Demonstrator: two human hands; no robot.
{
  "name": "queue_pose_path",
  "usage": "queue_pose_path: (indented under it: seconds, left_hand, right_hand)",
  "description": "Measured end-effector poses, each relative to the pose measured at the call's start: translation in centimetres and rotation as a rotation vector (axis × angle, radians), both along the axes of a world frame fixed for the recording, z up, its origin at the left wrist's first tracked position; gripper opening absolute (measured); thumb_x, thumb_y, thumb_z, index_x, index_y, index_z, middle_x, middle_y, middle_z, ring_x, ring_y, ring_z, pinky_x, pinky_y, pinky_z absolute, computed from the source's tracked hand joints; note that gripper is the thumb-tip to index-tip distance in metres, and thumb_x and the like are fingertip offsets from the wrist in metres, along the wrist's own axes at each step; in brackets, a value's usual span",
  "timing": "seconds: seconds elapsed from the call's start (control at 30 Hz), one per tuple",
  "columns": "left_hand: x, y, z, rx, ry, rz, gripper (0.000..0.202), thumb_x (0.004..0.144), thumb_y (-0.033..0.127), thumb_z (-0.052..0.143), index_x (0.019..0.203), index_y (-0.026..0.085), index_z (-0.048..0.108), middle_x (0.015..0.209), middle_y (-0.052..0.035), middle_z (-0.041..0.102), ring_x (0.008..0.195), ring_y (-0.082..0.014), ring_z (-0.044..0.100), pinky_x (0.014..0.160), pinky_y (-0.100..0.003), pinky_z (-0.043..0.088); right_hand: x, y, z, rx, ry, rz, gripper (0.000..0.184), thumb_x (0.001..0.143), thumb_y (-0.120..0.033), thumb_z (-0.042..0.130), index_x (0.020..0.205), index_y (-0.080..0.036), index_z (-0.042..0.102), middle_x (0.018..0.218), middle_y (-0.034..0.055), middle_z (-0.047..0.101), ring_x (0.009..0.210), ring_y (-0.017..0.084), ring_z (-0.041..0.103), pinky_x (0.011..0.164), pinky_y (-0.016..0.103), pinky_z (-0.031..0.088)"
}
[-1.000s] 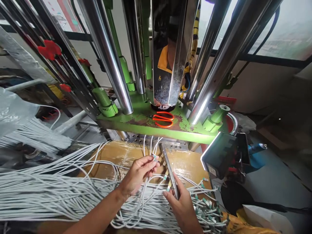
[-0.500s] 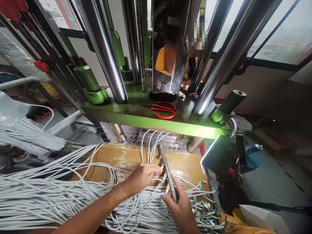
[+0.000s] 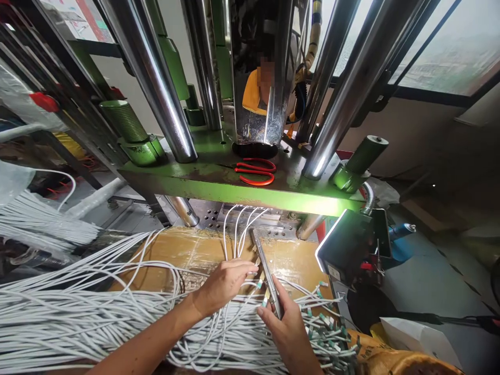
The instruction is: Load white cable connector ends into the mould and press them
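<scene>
The right hand (image 3: 287, 325) gripped a slim, flat metal bar (image 3: 266, 273) lying on the glossy taped board (image 3: 195, 252). The left hand (image 3: 224, 284) pinched a thin white cable (image 3: 234, 234) against the bar's side. Loose white cables (image 3: 78, 312) were heaped around. Red scissors (image 3: 255, 172) lay on the chipped green plate (image 3: 219, 185) above.

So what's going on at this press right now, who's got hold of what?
A person works at a green press. Their right hand grips a narrow metal bar lying across the brown board. Their left hand pinches a white cable end against that bar, where several cables are already seated. A big heap of loose white cables lies across the bench. Red scissors rest on the press plate.
</scene>
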State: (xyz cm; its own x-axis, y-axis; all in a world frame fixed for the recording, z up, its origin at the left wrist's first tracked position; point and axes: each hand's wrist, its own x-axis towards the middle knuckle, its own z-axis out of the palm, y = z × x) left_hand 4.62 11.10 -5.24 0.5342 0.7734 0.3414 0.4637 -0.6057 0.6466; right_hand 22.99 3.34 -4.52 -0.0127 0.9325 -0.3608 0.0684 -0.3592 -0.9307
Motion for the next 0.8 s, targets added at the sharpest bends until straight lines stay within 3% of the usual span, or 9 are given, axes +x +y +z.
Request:
queue_pose_path:
  seconds: [0.13,0.23,0.33,0.43,0.53,0.67,0.8]
  left_hand:
    - [0.6,0.1,-0.5,-0.075,-0.032,0.062,0.03,0.087,0.007,0.045,0.101,0.019,0.069,0.1,-0.0053,0.074,0.094,-0.0184,0.069,0.087,-0.03,0.055]
    - [0.8,0.0,-0.2,-0.132,-0.134,0.271,0.018,0.086,0.017,0.057,0.103,0.019,0.063,0.096,-0.0049,0.073,0.088,-0.0186,0.07,0.078,-0.028,0.057]
    - [0.5,0.0,0.9,-0.059,-0.253,0.449,0.023,0.085,0.025,0.062,0.107,0.018,0.059,0.093,-0.0042,0.072,0.081,-0.0168,0.069,0.075,-0.026,0.057]
    - [-0.3,0.3,2.4,0.007,-0.211,0.369,0.025,0.093,0.023,0.051,0.115,0.018,0.061,0.089,-0.0035,0.072,0.072,-0.0134,0.068,0.073,-0.024,0.056]
    - [-0.8,1.0,3.2,-0.01,-0.111,0.263,0.029,0.094,0.02,0.046,0.118,0.018,0.063,0.092,-0.0044,0.074,0.077,-0.0142,0.069,0.076,-0.024,0.055]
    - [-0.7,2.2,2.2,-0.088,-0.022,0.092,0.028,0.09,0.015,0.046,0.1,0.021,0.072,0.099,-0.0037,0.074,0.09,-0.0172,0.069,0.083,-0.026,0.054]
    - [-0.6,2.9,0.3,-0.317,-0.036,0.134,0.024,0.088,0.023,0.054,0.099,0.021,0.075,0.101,-0.0045,0.075,0.093,-0.0212,0.069,0.084,-0.03,0.055]
  right_hand:
    - [0.0,0.1,0.7,0.022,-0.024,0.047,0.071,0.077,-0.032,0.06,0.141,-0.01,0.04,0.073,-0.0032,0.051,0.064,0.013,0.041,0.066,0.025,0.042]
    - [0.3,0.3,0.9,0.056,-0.005,0.046,0.066,0.076,-0.03,0.062,0.137,-0.012,0.046,0.08,-0.0012,0.056,0.064,0.012,0.042,0.068,0.024,0.043]
    - [0.6,0.3,0.7,0.058,-0.001,0.026,0.064,0.073,-0.027,0.065,0.134,-0.015,0.05,0.081,-0.0011,0.059,0.063,0.012,0.045,0.067,0.024,0.045]
    - [0.9,0.3,0.1,0.024,0.012,-0.006,0.067,0.069,-0.03,0.069,0.133,-0.018,0.053,0.072,-0.0029,0.058,0.058,0.012,0.047,0.058,0.023,0.045]
    - [1.0,0.4,-0.1,-0.011,0.056,-0.019,0.069,0.067,-0.034,0.071,0.132,-0.018,0.053,0.065,-0.0045,0.053,0.055,0.012,0.046,0.051,0.022,0.042]
    - [0.9,0.3,0.3,-0.001,0.117,-0.038,0.066,0.068,-0.03,0.07,0.13,-0.017,0.054,0.069,-0.004,0.052,0.059,0.01,0.044,0.054,0.02,0.04]
    - [0.9,0.3,0.2,-0.062,0.136,-0.023,0.07,0.069,-0.03,0.068,0.135,-0.016,0.048,0.061,-0.0079,0.046,0.048,0.007,0.033,0.042,0.019,0.029]
